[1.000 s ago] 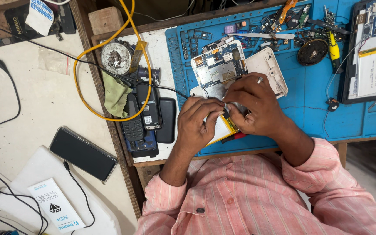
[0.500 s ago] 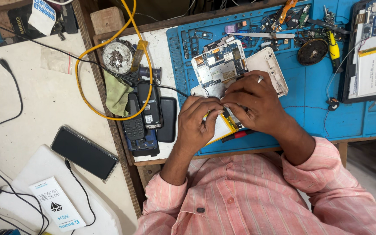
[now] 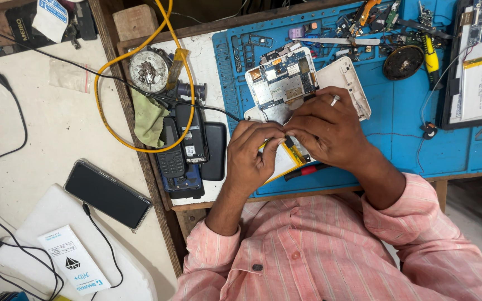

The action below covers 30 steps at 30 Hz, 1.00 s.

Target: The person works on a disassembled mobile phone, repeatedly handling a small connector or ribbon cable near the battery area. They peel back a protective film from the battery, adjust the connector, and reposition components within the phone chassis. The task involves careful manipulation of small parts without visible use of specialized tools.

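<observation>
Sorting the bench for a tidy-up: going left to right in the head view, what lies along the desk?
Smartphone in a clear case → green cloth → keypad phone → left hand → right hand → round black part.

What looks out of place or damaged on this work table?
The white tablet on the blue mat lies opened, its circuit board bare. Both hands, left hand and right hand, pinch a small part at its yellow-edged battery. A yellow cable loops loosely over the phones.

Wooden workbench [image 3: 140,22] beside pale floor [image 3: 46,139]
</observation>
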Each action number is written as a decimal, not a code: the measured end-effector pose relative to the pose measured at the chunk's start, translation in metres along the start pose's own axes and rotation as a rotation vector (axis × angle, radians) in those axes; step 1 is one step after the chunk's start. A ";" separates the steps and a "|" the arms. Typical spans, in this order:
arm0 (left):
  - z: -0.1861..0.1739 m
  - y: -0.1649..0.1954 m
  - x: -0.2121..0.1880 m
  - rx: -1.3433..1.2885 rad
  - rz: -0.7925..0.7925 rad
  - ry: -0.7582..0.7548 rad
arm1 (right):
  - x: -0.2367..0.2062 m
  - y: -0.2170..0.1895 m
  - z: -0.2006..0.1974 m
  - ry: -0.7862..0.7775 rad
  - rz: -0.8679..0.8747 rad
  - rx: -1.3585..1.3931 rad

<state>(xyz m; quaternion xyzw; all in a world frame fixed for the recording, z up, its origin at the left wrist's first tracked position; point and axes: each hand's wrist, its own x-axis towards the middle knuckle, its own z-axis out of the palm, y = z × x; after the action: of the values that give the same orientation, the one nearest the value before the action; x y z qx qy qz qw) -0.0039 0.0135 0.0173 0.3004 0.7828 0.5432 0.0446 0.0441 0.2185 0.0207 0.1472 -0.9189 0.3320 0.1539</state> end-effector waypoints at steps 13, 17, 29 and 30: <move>0.003 0.003 0.000 0.053 0.034 0.003 | 0.001 -0.009 0.000 -0.019 0.034 -0.164; 0.005 0.004 0.001 0.064 0.063 0.004 | -0.001 -0.010 0.000 -0.025 0.041 -0.184; 0.005 0.002 -0.001 0.050 0.031 0.014 | -0.001 -0.005 -0.002 -0.068 0.038 -0.058; 0.005 0.002 -0.001 0.052 0.031 0.012 | 0.000 -0.005 -0.002 -0.059 0.028 -0.054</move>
<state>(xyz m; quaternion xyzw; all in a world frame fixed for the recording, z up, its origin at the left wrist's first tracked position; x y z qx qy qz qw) -0.0004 0.0178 0.0166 0.3100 0.7921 0.5252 0.0236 0.0459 0.2161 0.0247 0.1400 -0.9337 0.3044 0.1261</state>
